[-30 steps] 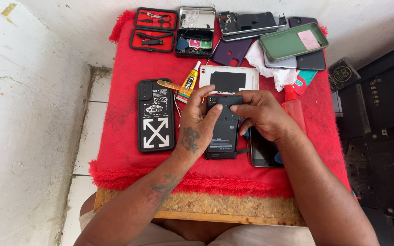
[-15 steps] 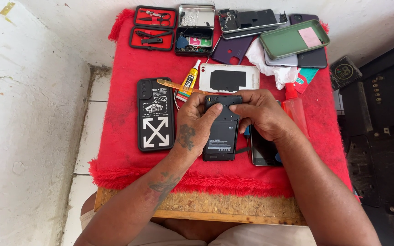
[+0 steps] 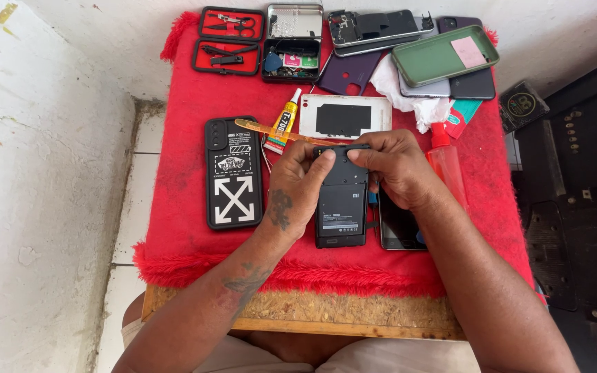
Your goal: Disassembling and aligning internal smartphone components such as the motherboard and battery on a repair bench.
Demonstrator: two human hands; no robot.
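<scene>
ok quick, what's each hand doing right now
Left hand: closed on the left edge of the opened phone, thumb pressing its top.
Right hand: gripping the phone's top right corner, fingertips on its upper edge.

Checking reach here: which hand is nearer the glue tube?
Left. The left hand sits just below the glue tube; the right hand lies farther off, across the opened phone.

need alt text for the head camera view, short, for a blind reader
Seen from above, a person's left hand and right hand grip the top end of an opened black phone over a red cloth. Around it lie a black phone case, a glue tube and a tool kit.
</scene>
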